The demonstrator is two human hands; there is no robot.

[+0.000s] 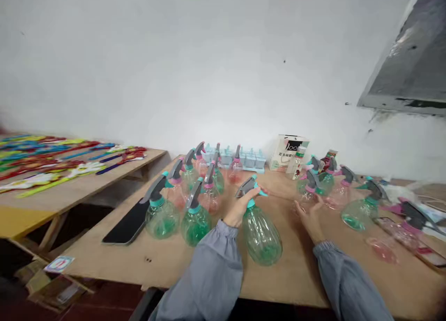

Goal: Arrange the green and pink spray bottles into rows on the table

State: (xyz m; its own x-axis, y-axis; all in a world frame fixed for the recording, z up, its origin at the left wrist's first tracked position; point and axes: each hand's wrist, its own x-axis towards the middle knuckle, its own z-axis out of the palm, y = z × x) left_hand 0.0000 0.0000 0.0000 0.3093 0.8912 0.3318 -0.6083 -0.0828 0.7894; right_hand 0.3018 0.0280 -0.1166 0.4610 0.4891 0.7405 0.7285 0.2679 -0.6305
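Note:
My left hand (239,208) grips the teal collar and grey trigger head of a green see-through spray bottle (260,232) that stands on the wooden table (181,260). My right hand (311,212) reaches to a pink-collared clear spray bottle (309,193) in the right-hand group, with fingers curled at its base; the grip itself is blurred. Both sleeves are grey.
Several green and pink spray bottles (190,195) stand in rows at the left, with others (358,205) at the right. A black phone (127,224) lies at the table's left edge. Blue trays (244,158) and a white box (289,153) sit by the wall. Colourful toys (52,163) cover the side table.

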